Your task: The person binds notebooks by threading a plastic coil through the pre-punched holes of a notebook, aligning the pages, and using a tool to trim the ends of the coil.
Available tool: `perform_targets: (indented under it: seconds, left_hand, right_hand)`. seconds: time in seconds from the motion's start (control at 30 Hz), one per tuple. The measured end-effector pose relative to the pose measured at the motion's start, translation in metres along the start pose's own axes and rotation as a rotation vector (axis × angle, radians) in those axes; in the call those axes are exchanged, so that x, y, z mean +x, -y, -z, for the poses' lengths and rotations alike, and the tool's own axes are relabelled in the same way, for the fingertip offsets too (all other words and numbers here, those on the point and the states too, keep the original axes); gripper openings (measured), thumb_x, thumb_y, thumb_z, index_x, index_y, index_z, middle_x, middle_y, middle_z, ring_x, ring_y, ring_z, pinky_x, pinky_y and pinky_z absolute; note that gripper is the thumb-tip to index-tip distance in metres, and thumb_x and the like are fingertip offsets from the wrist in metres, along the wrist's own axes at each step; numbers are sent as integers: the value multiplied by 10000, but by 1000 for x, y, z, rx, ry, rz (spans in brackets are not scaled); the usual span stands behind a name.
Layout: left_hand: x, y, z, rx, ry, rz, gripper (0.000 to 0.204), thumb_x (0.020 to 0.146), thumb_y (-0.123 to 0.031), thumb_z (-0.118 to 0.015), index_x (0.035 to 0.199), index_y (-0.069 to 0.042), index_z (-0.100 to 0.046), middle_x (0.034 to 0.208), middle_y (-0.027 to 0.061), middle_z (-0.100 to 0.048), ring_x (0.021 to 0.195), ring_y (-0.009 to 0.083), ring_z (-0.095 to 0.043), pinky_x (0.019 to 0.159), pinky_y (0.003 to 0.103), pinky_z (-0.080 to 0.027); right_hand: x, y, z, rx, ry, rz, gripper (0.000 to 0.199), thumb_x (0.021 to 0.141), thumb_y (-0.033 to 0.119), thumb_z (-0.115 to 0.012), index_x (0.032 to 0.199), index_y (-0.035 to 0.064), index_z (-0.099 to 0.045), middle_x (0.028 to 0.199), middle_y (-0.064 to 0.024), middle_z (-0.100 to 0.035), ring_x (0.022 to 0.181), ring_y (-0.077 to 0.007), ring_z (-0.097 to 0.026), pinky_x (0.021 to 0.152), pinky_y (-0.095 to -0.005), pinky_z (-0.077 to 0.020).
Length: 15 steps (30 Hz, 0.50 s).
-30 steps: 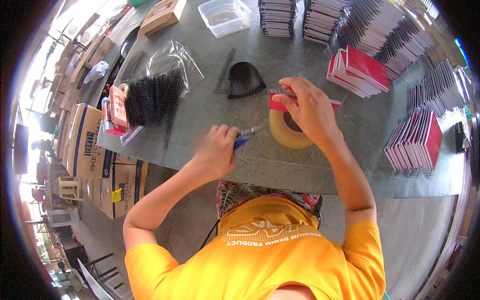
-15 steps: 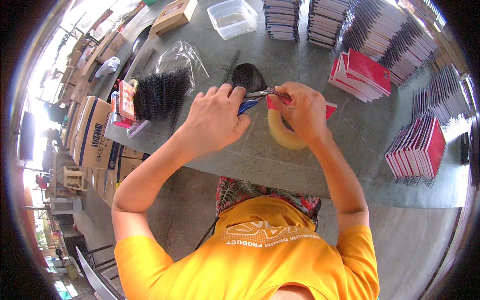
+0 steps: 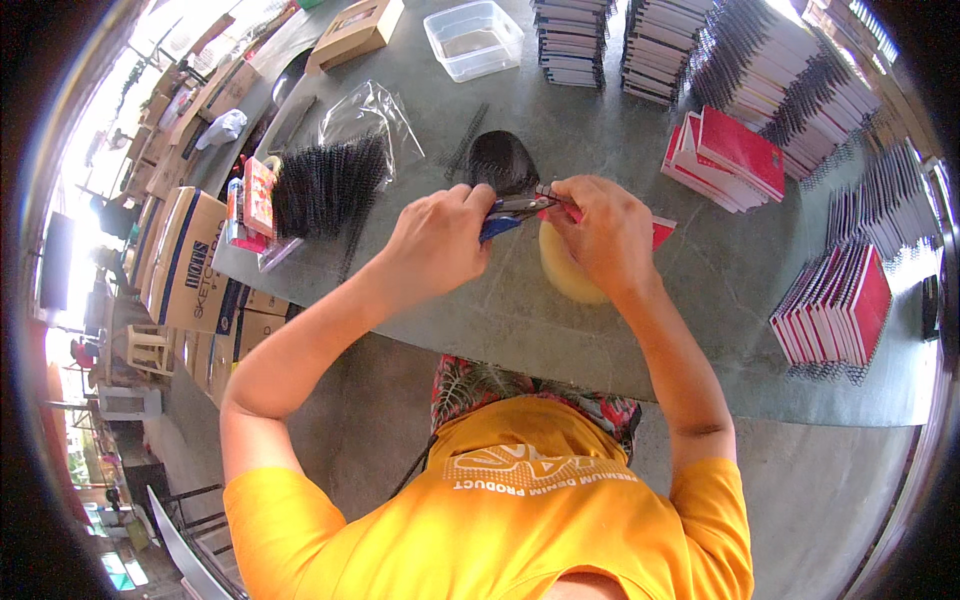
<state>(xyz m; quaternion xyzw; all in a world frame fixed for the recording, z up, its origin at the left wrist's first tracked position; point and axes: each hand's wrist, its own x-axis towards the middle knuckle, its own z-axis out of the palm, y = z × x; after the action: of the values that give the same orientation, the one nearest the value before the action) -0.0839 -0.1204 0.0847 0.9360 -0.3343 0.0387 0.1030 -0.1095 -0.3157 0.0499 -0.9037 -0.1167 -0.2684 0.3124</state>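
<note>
In my left hand (image 3: 435, 238) are small pliers with blue handles (image 3: 500, 226), my fingers closed around them. The metal jaws point right, close to the fingertips of my right hand (image 3: 608, 235). That hand is pinched on a red-covered notebook (image 3: 663, 231), mostly hidden beneath it; a bit of dark wire binding seems to show at the fingertips. Under the right hand a roll of clear yellowish tape (image 3: 563, 265) lies on the table. Just beyond the pliers sits a rounded black object (image 3: 502, 160), its kind unclear.
Black wire spirals (image 3: 330, 185) are heaped at left, near a clear plastic bag (image 3: 375, 120). A clear tub (image 3: 475, 45) and a cardboard box (image 3: 355, 35) stand at the back. Red notebooks (image 3: 735, 155) and tall notebook stacks (image 3: 665, 50) line the right side of the grey table (image 3: 720, 330).
The pliers have turned slightly and their jaws sit a little lower, while my left fingers have shifted on the handles. My right hand keeps its pinch. The whole view has moved slightly.
</note>
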Motion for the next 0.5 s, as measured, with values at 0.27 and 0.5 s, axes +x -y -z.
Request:
perform_targets:
  seconds: [0.27, 0.5]
  left_hand:
    - [-18, 51, -80, -202, -37, 27, 399, 847, -379, -574, 985, -7, -535, 865, 177, -595, 798, 375, -585, 700, 432, -477]
    - [73, 81, -116, -317, -439, 401, 477, 767, -340, -695, 1061, 12, -568, 880, 229, -631, 842, 351, -622, 742, 403, -492]
  right_hand:
    - [-10, -35, 45, 54, 55, -204, 245, 754, 207, -691, 942, 54, -649, 853, -109, -668, 785, -222, -646, 698, -318, -502]
    - [-32, -59, 21, 637, 22, -522, 273, 743, 211, -748, 943, 36, -686, 839, -24, -671, 767, -111, -609, 712, -248, -479]
